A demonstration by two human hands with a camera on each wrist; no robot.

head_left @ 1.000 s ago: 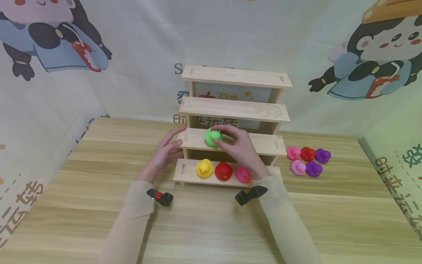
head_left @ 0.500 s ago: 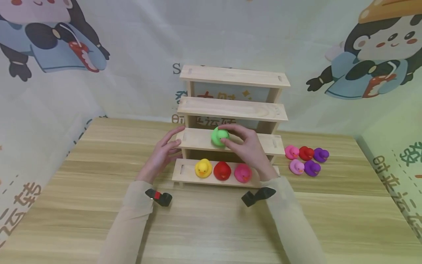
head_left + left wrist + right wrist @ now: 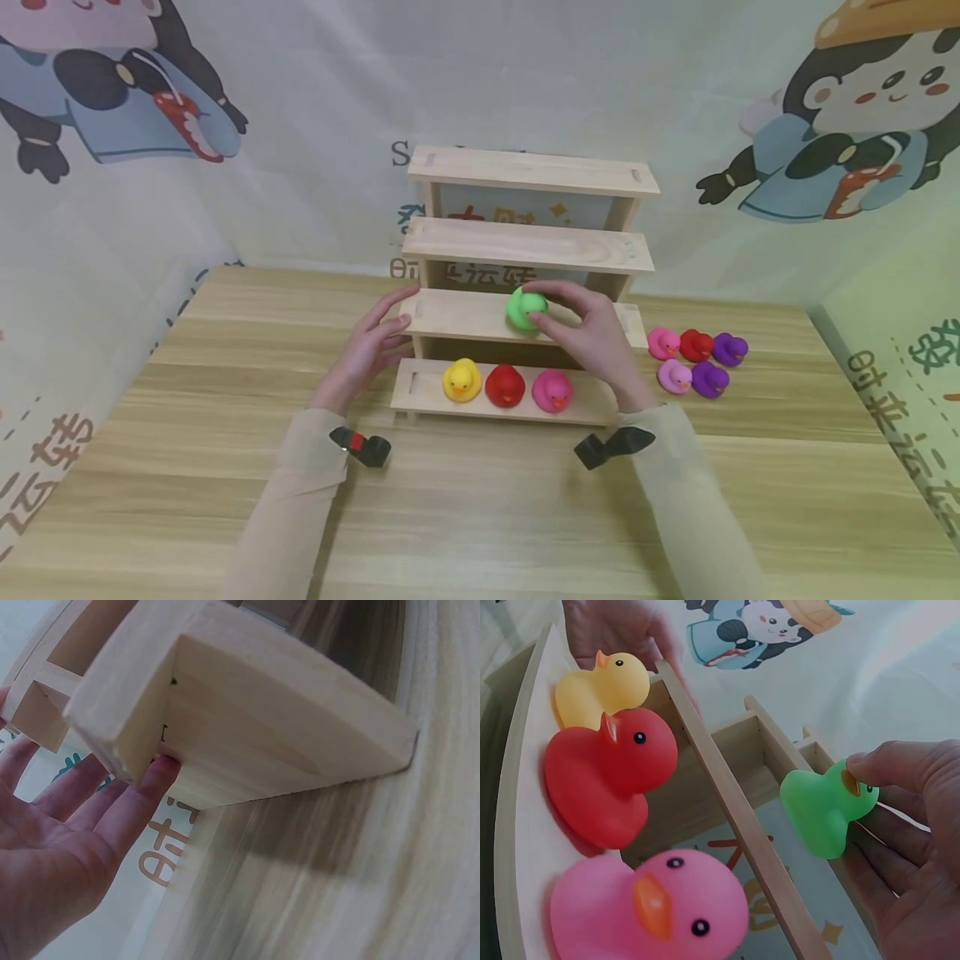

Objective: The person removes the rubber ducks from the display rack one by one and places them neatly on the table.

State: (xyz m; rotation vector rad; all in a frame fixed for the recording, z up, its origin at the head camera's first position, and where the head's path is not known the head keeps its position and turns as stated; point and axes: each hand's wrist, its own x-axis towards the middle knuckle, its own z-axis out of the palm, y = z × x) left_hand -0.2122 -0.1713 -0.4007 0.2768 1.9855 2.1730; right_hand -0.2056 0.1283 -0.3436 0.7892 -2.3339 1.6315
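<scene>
In the head view, my right hand (image 3: 588, 337) pinches a green rubber duck (image 3: 527, 309) between thumb and fingers, over the second tier from the bottom of a wooden step shelf (image 3: 457, 312). The right wrist view shows the thumb by the bill of the green duck (image 3: 817, 814) and the fingers behind its head. My left hand (image 3: 367, 350) touches the left end of that same tier; in the left wrist view its fingers are extended, one fingertip against the side panel (image 3: 240, 724). Yellow (image 3: 462, 381), red (image 3: 506, 386) and pink (image 3: 552, 391) ducks stand on the bottom tier.
Several more ducks, pink (image 3: 663, 342), red (image 3: 697, 344) and purple (image 3: 710, 380) among them, sit on the wooden table (image 3: 480, 508) right of the shelf. The two upper tiers (image 3: 528, 243) rise behind the hands. A printed cloth (image 3: 322, 125) hangs behind.
My right hand has moved right along the second tier with the green duck in its fingers. The left hand stays at the tier's left end.
</scene>
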